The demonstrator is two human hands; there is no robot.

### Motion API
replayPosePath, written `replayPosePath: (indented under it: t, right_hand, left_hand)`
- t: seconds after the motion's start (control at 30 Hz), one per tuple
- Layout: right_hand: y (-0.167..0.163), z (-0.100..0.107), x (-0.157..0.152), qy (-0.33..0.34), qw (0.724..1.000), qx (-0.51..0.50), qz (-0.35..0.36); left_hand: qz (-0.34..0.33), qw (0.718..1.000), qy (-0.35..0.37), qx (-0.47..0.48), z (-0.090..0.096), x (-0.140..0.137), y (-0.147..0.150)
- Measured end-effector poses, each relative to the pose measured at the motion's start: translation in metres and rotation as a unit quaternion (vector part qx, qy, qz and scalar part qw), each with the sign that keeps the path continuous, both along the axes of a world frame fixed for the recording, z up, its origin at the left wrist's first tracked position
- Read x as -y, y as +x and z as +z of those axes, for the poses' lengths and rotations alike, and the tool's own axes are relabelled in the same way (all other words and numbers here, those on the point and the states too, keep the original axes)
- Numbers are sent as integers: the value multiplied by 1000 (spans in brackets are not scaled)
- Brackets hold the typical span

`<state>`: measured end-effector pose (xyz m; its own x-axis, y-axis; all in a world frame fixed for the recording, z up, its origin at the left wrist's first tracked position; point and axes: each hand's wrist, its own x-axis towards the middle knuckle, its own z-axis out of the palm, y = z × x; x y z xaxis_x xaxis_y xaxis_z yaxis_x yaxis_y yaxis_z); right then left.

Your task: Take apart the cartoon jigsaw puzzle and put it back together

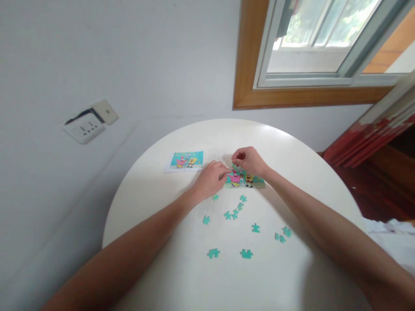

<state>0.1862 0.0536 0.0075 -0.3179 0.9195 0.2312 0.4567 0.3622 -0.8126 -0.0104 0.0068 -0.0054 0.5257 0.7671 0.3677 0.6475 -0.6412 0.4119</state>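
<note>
A partly assembled jigsaw puzzle (240,180) with a pink and a yellow cartoon figure lies on the white table. My left hand (211,178) is at its left edge, fingers curled, with index finger and thumb pressed against it. Over the puzzle's upper part, my right hand (249,160) is closed in a pinch on a small green puzzle piece (234,166), mostly hidden by the fingers. Nearer to me lie several loose teal pieces, among them one puzzle piece (256,228) in the middle and another puzzle piece (247,254) closer to the front.
A picture card (187,160) with the same cartoon figures lies left of the puzzle. The round white table (181,285) stands against a wall with a socket (84,128). A wood-framed window (311,82) is at the upper right, with a red curtain (363,138) beside it.
</note>
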Motion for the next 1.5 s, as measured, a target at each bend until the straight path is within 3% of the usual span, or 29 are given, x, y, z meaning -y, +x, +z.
replayPosePath:
  t: [0.17, 0.53, 0.73, 0.9, 1.13, 1.23, 1.37, 1.5]
  right_hand:
    - [-4, -9, -6, 42, 996, 74, 17]
    - [-2, -13, -11, 89, 983, 163, 19]
    - [-1, -17, -12, 96, 984, 151, -3]
    - [8, -5, -8, 120, 987, 83, -70]
    - [20, 19, 27, 113, 986, 89, -80]
    - [26, 19, 50, 114, 985, 121, -55]
    - [36, 10, 72, 114, 982, 139, -62]
    - [44, 3, 78, 102, 982, 146, -61]
  left_hand:
    - [-29, 998, -3, -53, -2, 2, -2]
    - [-24, 998, -20, -48, -3, 0, -1]
    - [-32, 998, -23, -45, -3, 0, 0]
    - [-28, 999, -24, -33, -4, 0, 3]
    - [84, 996, 9, 13, 2, -9, -9]
    - [102, 992, -58, -48, 14, -7, -20]
    - [66, 970, -209, -102, 31, 7, -30]
    - [61, 957, -241, -148, 37, 22, -30]
